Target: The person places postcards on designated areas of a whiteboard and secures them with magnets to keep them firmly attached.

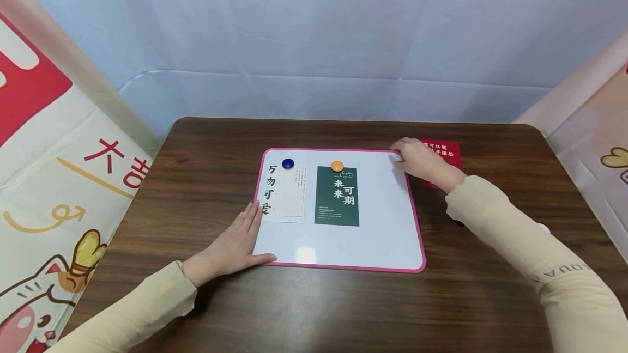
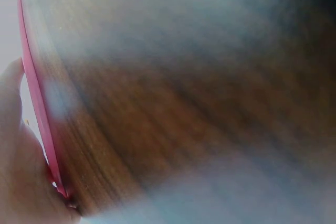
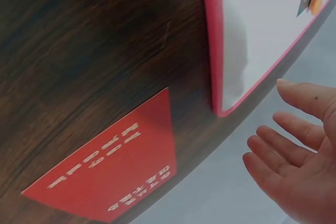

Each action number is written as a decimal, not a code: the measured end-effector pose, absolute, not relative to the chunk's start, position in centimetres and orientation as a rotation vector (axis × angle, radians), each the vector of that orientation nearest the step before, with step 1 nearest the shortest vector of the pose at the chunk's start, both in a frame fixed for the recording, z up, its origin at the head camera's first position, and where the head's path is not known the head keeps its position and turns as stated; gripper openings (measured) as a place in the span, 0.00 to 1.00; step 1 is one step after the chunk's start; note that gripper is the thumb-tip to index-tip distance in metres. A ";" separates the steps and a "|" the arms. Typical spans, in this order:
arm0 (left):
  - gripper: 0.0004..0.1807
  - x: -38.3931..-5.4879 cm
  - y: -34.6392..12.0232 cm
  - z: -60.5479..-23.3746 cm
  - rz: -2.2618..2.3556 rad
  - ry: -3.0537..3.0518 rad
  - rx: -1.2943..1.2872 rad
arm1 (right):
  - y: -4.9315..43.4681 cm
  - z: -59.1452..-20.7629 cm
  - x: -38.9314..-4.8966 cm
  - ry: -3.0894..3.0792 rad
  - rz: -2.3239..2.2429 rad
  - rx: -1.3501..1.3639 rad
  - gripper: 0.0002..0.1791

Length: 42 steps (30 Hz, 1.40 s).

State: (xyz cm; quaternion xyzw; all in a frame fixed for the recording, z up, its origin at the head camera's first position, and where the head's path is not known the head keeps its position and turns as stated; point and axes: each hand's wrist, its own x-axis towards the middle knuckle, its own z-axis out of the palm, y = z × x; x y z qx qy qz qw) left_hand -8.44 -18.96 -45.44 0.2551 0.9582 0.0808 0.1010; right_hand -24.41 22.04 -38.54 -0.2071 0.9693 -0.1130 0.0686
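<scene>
A whiteboard (image 1: 382,217) with a pink rim (image 2: 37,98) lies on the table. Along its lower left corner rests my left hand (image 1: 225,247), fingers straight on the left edge and thumb over the bottom edge. My right hand (image 1: 426,162) hovers by the upper right corner; in the right wrist view its loosely bent fingers (image 3: 296,129) hold nothing. A white card (image 1: 289,200) lies on the board with a blue round magnet (image 1: 288,164) at its top. Beside it, an orange round magnet (image 1: 337,166) sits on the top of a green card (image 1: 337,211).
A red card (image 3: 115,166) with pale lettering lies right of the board, partly covered by my right hand in the head view. A black object (image 1: 457,223) and a white object (image 1: 543,227) peek out around the right sleeve. Pale cloth (image 1: 314,42) hangs behind the wooden table (image 1: 314,309).
</scene>
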 end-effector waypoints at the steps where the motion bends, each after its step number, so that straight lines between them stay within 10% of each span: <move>1: 0.60 -8.4 -19.0 -45.4 0.239 2.831 0.754 | 22.2 -38.5 -24.4 2.918 -0.343 -0.618 0.24; 42: 0.60 -8.3 -18.9 -45.4 0.227 2.836 0.741 | 29.2 -38.1 -24.8 2.871 -0.403 -0.087 0.33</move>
